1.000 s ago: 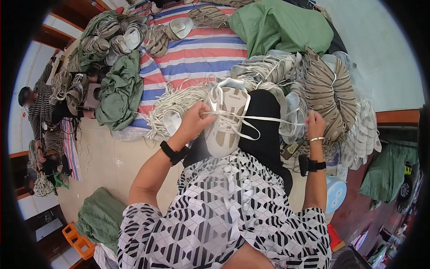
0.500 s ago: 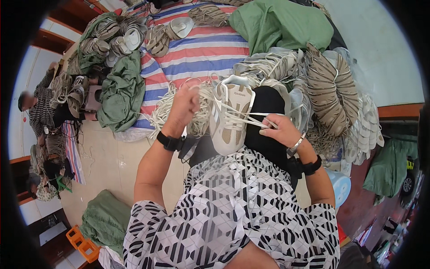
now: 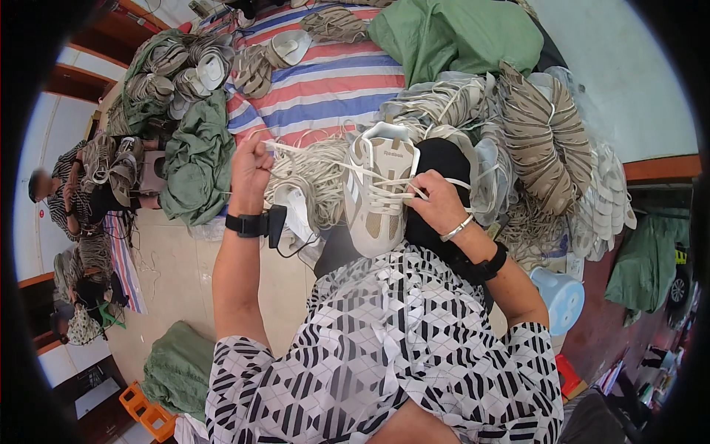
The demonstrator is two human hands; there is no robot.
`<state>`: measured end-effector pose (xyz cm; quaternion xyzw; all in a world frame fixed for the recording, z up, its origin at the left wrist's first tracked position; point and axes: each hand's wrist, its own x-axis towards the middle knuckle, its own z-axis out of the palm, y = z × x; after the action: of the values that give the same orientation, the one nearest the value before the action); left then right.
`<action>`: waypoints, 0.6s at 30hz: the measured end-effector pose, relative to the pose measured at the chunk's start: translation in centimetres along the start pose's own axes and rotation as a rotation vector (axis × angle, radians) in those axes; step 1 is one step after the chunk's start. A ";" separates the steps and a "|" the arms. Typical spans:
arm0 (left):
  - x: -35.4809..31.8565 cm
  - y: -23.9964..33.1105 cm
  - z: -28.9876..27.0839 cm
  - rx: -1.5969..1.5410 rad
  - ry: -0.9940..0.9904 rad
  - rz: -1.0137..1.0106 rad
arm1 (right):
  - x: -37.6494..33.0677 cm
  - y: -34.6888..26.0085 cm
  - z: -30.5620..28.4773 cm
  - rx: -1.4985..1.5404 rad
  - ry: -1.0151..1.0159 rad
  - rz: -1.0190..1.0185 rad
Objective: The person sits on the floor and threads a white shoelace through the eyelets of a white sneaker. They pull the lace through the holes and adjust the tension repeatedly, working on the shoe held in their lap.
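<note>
A beige and white shoe upper (image 3: 370, 231) rests on my lap, its toe toward me and laces crossing its front. Out to the left, my left hand (image 3: 250, 169) is closed on a white shoelace (image 3: 290, 149), which stretches across to the shoe. At the shoe's right side, my right hand (image 3: 438, 203) pinches lace at the eyelets, and a loose lace end trails past its fingers. A heap of pale shoelaces (image 3: 319, 181) lies just behind and left of the shoe. Another whitish shoe piece (image 3: 294, 211) shows beside my left wrist.
Bundled beige shoe uppers (image 3: 543, 144) are stacked at the right, with a green sack (image 3: 458, 37) behind. A striped sheet (image 3: 325, 92) covers the floor ahead. A light blue stool (image 3: 562, 300) stands by my right elbow. Other people (image 3: 63, 192) sit at the far left among shoe parts.
My left hand has swung out to the left and now draws a lace taut. My right hand has moved in against the shoe's eyelets.
</note>
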<state>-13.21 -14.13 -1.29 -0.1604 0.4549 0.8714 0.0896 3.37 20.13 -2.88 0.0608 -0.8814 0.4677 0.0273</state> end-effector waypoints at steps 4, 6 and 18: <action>1.0 2.2 -4.3 0.061 0.111 0.149 | 0.2 -2.6 -2.7 0.427 0.004 0.433; -0.1 1.6 -2.8 0.314 0.083 0.104 | 0.4 -1.6 -3.1 0.326 0.181 0.276; -0.3 -6.6 -16.0 1.686 -0.190 0.330 | -6.6 5.4 -7.7 0.575 -0.186 0.745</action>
<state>-7.76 -23.54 -14.82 0.1013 0.9576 0.2546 0.0886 9.09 30.04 -3.73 -0.2125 -0.6767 0.6633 -0.2388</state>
